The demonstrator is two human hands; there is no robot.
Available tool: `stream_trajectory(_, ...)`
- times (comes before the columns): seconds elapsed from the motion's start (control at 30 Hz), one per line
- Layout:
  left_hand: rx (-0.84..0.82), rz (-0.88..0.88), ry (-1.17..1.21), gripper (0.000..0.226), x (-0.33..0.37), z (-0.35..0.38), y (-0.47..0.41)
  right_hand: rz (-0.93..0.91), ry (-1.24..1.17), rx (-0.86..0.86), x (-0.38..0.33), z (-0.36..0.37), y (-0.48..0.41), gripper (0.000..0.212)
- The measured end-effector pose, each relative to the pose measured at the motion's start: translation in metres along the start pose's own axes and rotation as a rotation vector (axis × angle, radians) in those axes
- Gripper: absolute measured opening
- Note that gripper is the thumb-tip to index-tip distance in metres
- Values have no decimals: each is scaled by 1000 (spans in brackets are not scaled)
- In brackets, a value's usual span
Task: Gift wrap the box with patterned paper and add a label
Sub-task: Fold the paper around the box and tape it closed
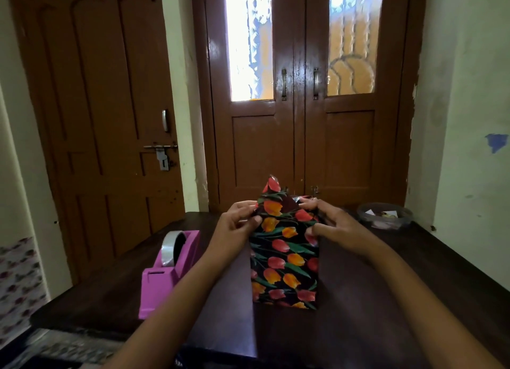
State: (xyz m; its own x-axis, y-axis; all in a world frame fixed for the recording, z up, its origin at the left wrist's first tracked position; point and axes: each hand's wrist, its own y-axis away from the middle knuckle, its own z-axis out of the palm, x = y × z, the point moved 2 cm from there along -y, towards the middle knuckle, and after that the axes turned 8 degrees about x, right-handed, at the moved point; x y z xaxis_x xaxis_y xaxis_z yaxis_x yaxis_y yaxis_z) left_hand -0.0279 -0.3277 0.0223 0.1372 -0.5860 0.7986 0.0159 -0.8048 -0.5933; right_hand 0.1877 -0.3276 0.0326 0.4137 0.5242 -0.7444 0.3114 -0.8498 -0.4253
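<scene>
Black-ground, printed with red and orange tulips: noting patterned paper [287, 274] covering the whole near face of the box [284, 247]. Seeing the box standing upright on one end, about mid-way across the dark wooden table [96, 291]. Recording a triangular flap [271, 189] of the same paper sticking up to a point above the box's top end.

Finding the left hand [237, 222] pinching the paper at the top left corner, thumb on the near side, fingers curled round behind the base of the flap. Finding the right hand [335, 227] gripping the top right corner, thumb lying on the near face, fingers curled over the top edge. Noting both hands closed on paper, neither spread flat.

Logging a pink tape dispenser [171, 272] on the table to the left of the box, apart from it, carrying a roll of clear tape [172, 248]. Logging a clear round container [385, 215] at the far right of the table; contents too blurred for telling. Seeing closed brown doors [303, 147] with patterned glass panes behind the table.
</scene>
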Motion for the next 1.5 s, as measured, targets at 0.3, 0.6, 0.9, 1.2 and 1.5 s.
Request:
stream_trajectory(0.3, -39, 85, -104, 21, 9, 14, -5, -194, 221, 317, -50, 5, -16, 75)
stream_trajectory(0.6, -54, 149, -176, 28, 3, 8, -3, -210, 280, 576, -83, 1, -40, 22)
stream_trajectory(0.9, -118, 195, -153, 35, 13, 5, 2, -172, 384, 525, -74, 9, -57, 15)
stream_trajectory(1.2, -165, 170, -175, 18, 5, -8, -13, -289, 134, 593, -69, 16, -65, 28)
stream_trajectory(1.5, -189, 14, -79, 27, 35, -9, -38, -193, -79, 588, -60, 17, -72, 34)
